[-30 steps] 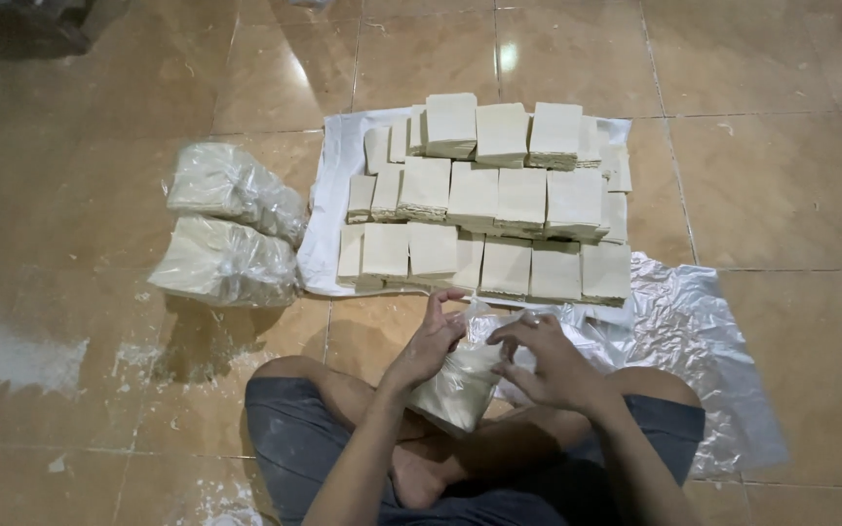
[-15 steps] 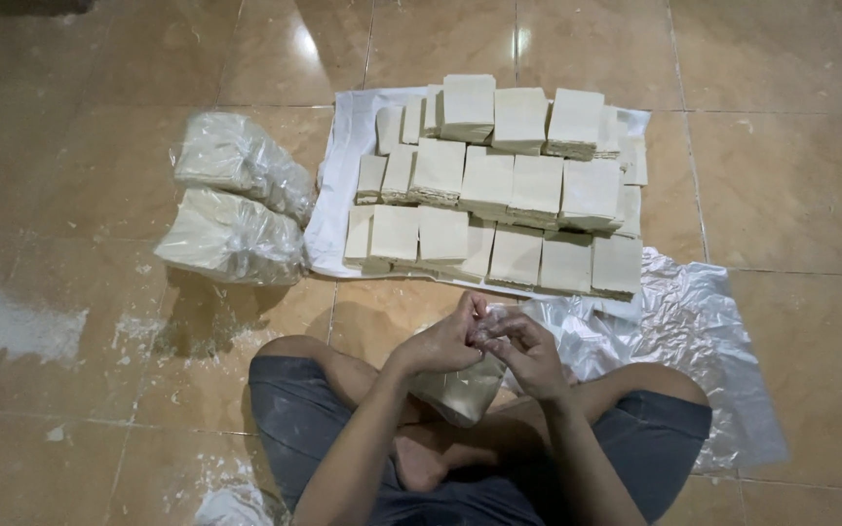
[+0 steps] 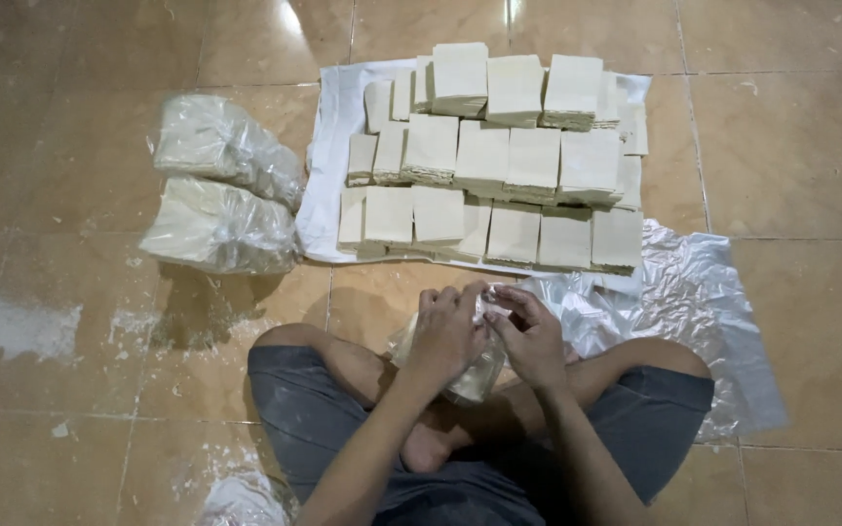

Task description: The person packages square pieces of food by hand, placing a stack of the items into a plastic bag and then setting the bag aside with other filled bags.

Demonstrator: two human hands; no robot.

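Fingers of my left hand (image 3: 448, 334) and right hand (image 3: 531, 339) are pinched together on the neck of a clear filled bag (image 3: 460, 372) held over my crossed legs; in my judgement a tight twist close above the contents seals best. Two sealed clear bags (image 3: 218, 195) lie left on the tile. Pale square stacks (image 3: 499, 156) sit in rows on a white sheet (image 3: 328, 166); no labels visible.
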